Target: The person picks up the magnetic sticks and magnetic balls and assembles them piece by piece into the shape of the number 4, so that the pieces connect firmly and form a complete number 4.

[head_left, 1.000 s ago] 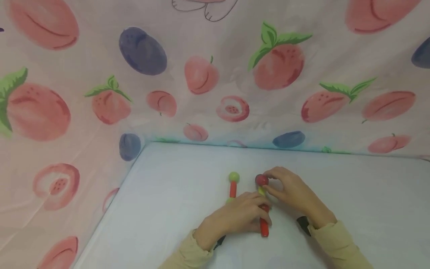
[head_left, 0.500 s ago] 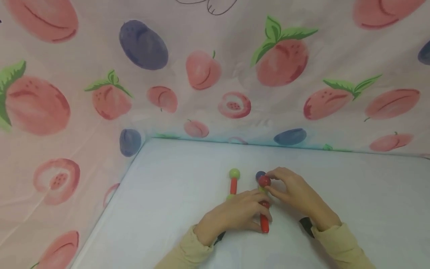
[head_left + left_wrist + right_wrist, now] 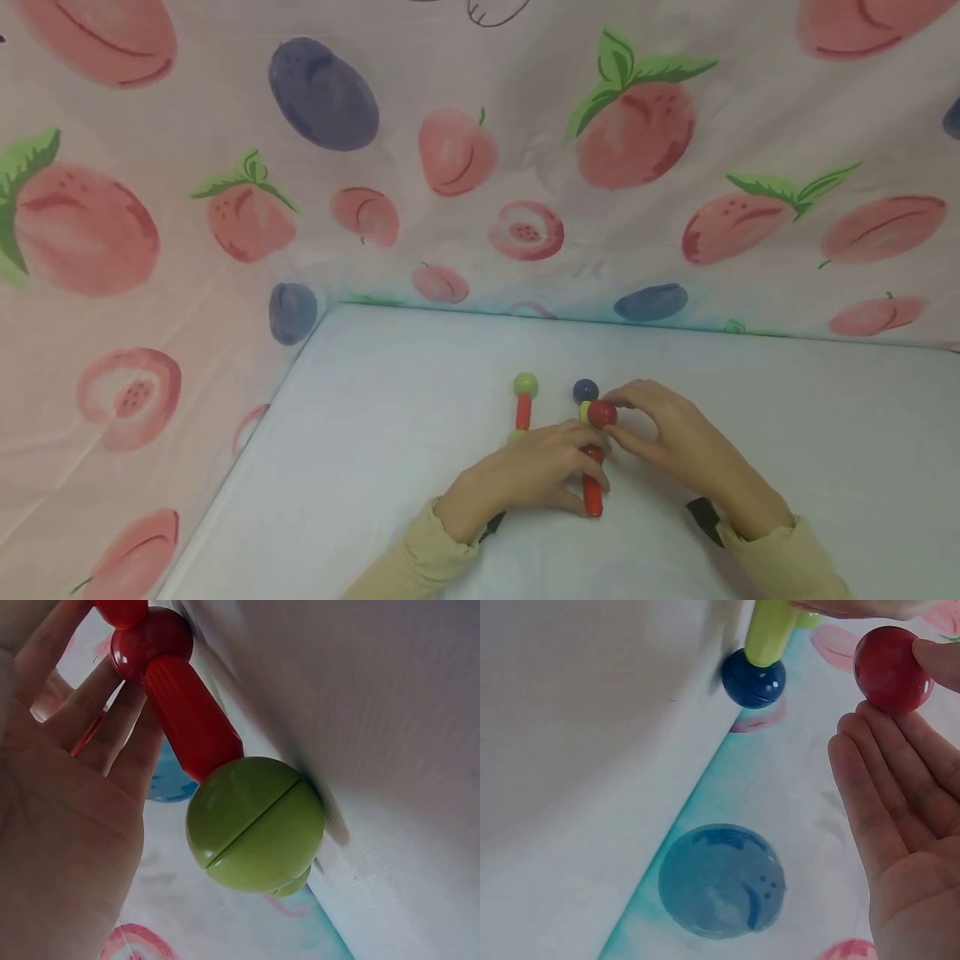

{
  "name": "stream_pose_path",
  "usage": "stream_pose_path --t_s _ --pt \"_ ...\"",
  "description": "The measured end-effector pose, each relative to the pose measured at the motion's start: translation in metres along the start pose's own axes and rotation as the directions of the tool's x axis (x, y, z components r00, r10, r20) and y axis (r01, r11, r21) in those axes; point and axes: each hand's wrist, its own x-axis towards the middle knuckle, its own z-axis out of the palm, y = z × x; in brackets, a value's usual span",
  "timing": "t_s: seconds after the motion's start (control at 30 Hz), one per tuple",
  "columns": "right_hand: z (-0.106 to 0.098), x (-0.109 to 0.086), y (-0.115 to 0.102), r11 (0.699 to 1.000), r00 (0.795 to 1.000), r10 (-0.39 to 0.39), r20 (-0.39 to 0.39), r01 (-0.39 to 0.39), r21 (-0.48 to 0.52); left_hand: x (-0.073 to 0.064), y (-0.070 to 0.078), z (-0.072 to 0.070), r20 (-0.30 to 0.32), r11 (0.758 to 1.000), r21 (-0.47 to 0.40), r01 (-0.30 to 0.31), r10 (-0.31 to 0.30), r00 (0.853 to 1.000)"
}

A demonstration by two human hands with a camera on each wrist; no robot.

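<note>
My right hand pinches a glossy red ball between thumb and fingertips, just right of a yellow-green rod. Beyond that rod's far end sits a dark blue ball, joined to it in the right wrist view. My left hand holds the ball-and-rod toy, fingers about another red ball and the red rod pointing toward me. In the left wrist view a second red rod runs from that ball to a slotted green ball. The palm hides part of the toy in the head view.
At the left of the toy, a short red rod ends in a light green ball. The white table meets a fruit-printed cloth at the back and left.
My right hand has drawn the red ball toward me and to the right, so the blue ball it hid now shows. My left hand stays on the toy. The head view has tilted slightly.
</note>
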Motion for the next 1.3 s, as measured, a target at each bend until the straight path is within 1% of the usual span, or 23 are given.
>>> stream_pose_path --t_s 0.1,0.27,0.37,0.6,0.77,0.9,1.07,1.3 --pt "-0.004 -0.003 -0.004 1.0 1.0 -0.009 -0.006 0.009 0.001 -0.001 0.0 -0.001 0.003 1.0 -0.008 0.002 -0.002 1.0" --pt "-0.01 -0.007 -0.01 0.999 0.998 -0.051 -0.025 0.051 -0.009 0.0 -0.001 0.0 0.002 1.0 -0.02 0.001 -0.001 1.0" --pt "-0.014 -0.009 -0.014 0.998 0.998 -0.062 -0.024 0.062 -0.016 0.0 -0.002 0.001 -0.004 0.999 -0.035 0.0 0.0 1.0" --pt "-0.023 -0.015 -0.027 1.0 0.999 -0.021 0.043 0.02 0.015 0.0 -0.005 0.005 -0.024 0.999 -0.051 -0.004 0.003 1.0" --pt "-0.027 -0.019 -0.035 0.999 0.997 -0.042 0.064 0.041 0.015 0.0 -0.005 0.005 -0.024 0.998 -0.068 0.012 -0.014 1.0" --pt "-0.03 -0.022 -0.04 1.0 0.995 -0.031 0.098 0.03 0.01 0.0 -0.005 0.004 -0.016 0.997 -0.076 0.027 -0.029 0.999" --pt "-0.035 -0.024 -0.046 0.999 0.989 -0.025 0.146 0.022 0.028 0.0 -0.005 0.003 -0.004 0.994 -0.097 0.044 -0.044 0.999" --pt "-0.039 -0.03 -0.046 0.994 0.974 -0.092 0.207 0.077 0.082 -0.001 -0.006 0.003 -0.004 0.995 -0.093 0.041 -0.042 0.999"
